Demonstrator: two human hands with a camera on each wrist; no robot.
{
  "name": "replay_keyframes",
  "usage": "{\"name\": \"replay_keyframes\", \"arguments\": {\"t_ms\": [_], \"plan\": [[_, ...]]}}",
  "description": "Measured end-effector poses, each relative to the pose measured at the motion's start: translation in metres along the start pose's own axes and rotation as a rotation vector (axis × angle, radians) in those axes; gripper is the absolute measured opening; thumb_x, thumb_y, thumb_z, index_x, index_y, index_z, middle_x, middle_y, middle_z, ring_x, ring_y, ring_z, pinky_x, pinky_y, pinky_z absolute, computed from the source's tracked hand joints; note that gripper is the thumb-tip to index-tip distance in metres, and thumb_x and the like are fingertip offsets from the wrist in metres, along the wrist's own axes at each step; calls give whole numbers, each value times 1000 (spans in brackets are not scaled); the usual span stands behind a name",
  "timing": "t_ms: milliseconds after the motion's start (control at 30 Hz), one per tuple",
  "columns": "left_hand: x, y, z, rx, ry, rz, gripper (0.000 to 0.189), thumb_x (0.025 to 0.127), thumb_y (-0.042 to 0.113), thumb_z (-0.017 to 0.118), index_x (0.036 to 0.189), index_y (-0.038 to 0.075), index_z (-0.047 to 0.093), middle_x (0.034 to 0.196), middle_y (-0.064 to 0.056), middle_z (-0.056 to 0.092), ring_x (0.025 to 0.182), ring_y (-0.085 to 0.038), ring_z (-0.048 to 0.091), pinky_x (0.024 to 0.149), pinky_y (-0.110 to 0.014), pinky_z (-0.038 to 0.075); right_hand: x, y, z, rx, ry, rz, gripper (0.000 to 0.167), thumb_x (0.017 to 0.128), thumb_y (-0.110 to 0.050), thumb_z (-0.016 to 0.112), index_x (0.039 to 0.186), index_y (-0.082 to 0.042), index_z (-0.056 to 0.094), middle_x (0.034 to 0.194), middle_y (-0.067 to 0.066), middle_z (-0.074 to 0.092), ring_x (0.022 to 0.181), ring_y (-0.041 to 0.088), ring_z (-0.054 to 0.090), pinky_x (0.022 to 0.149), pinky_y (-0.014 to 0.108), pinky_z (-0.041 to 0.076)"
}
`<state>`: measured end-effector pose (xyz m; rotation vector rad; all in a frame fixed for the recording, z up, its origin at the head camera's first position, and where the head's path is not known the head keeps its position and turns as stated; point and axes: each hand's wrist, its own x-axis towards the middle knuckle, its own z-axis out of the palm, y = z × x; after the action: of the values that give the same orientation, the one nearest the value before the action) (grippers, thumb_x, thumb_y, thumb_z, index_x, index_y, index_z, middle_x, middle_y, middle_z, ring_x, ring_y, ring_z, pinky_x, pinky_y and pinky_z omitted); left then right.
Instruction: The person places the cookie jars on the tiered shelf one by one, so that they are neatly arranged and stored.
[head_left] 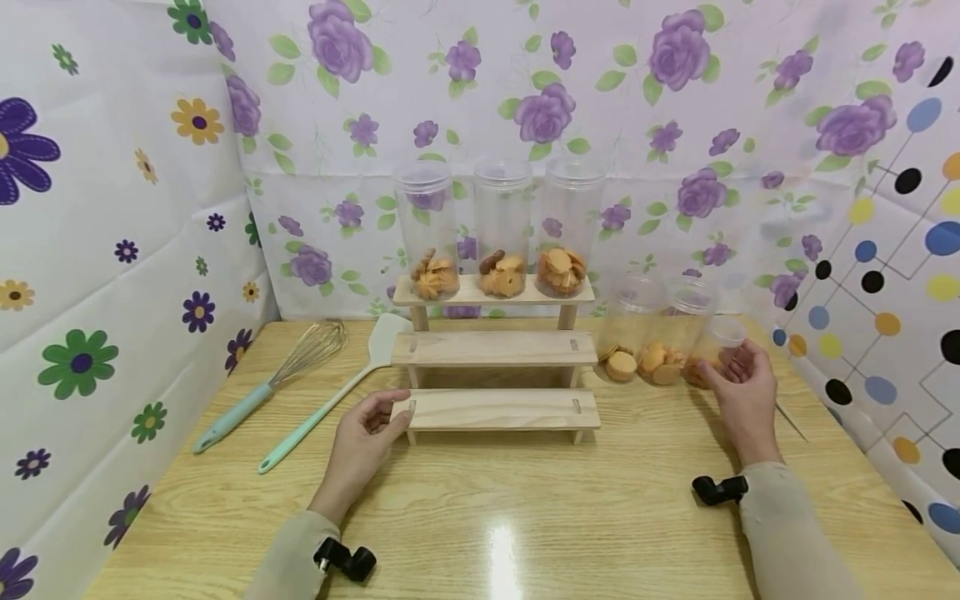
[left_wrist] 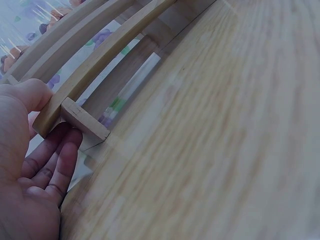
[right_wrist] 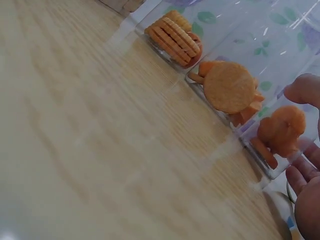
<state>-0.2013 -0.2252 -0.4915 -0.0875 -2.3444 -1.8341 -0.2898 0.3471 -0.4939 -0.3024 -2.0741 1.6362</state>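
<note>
Closest to me are the light sleeves (head_left: 783, 529), a small black camera (head_left: 347, 560) on each wrist, over a wood-grained table (head_left: 555, 500). I have the left hand (head_left: 360, 437) gripping the left end of the rack's bottom shelf (head_left: 495, 408), fingers curled beneath the board. The right hand (head_left: 742, 396) grips a small jar (head_left: 726, 335) at the right end of a row on the table; I see a few biscuits inside it. A thin pointed thing (head_left: 791, 422) sticks out beyond that hand, mostly hidden from me.

A little farther, on the left, lie a whisk (head_left: 273, 382) and a spatula (head_left: 348, 387), side by side. The middle shelf (head_left: 495, 347) rises behind the bottom one. Just left of the small jar stand two taller jars (head_left: 678, 367), partly filled with biscuits.

Behind, on the top shelf (head_left: 467, 288), I count three tall clear jars (head_left: 502, 221), biscuits at their bottoms. Farthest off hangs a cloth (head_left: 480, 117) with purple roses.
</note>
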Motion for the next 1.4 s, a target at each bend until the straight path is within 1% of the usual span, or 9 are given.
{"name": "replay_keyframes", "arguments": {"t_ms": [200,300,400,567,867,1033,1133,1267,1400], "plan": [[1,0,0,-1,1,6,31,106,24,81,136,16,77,119,-14,69,96,-19,63,79,-23,54,-2,3,1,9,25,0,68,99,-10,86,158,-15,53,131,-4,62,120,9,61,97,11,49],[1,0,0,0,2,9,31,106,25,81,136,16,77,123,-13,70,97,-19,62,80,-22,53,-2,4,0,16,25,13,65,99,-12,87,155,-17,55,129,-3,63,116,8,63,93,8,50],[0,0,0,-3,-3,2,31,107,25,81,136,15,77,126,-13,69,98,-19,62,80,-22,53,-2,5,-1,13,22,20,63,98,-11,88,153,-15,57,130,-3,64,117,7,63,94,8,51],[-1,0,0,-9,-2,-9,31,107,23,80,137,14,77,129,-13,70,98,-18,62,79,-22,53,-2,8,-1,-47,20,-20,54,99,-16,88,146,-4,64,131,0,68,120,9,64,100,12,50],[0,-2,1,-11,-8,6,33,107,24,80,137,13,76,130,-14,70,99,-18,64,81,-22,55,-4,6,-4,-63,50,-3,54,97,-23,91,143,-7,68,128,-1,70,119,11,65,98,12,50],[1,-1,1,-19,-11,10,33,106,24,81,137,13,76,132,-12,70,98,-17,63,81,-21,54,-5,3,-5,-50,92,12,56,95,-22,92,143,-7,68,125,-4,69,117,11,65,98,12,51],[1,-1,1,-15,-12,14,32,106,25,81,136,13,76,127,-13,70,97,-18,62,80,-22,54,-4,3,-4,-16,115,10,55,95,-19,92,142,-6,68,123,-5,69,115,10,65,95,11,52],[1,-1,1,-1,-11,20,32,105,27,82,135,15,77,121,-14,69,96,-19,61,79,-22,53,-3,0,-4,25,123,-3,52,95,-17,92,139,-4,69,121,-4,69,111,10,65,92,9,51],[1,-2,1,8,-11,21,33,105,29,83,135,16,77,121,-12,69,97,-19,60,81,-22,52,0,-7,-8,56,129,0,49,94,-17,94,136,-5,71,122,-2,69,110,11,63,91,8,49]]}}
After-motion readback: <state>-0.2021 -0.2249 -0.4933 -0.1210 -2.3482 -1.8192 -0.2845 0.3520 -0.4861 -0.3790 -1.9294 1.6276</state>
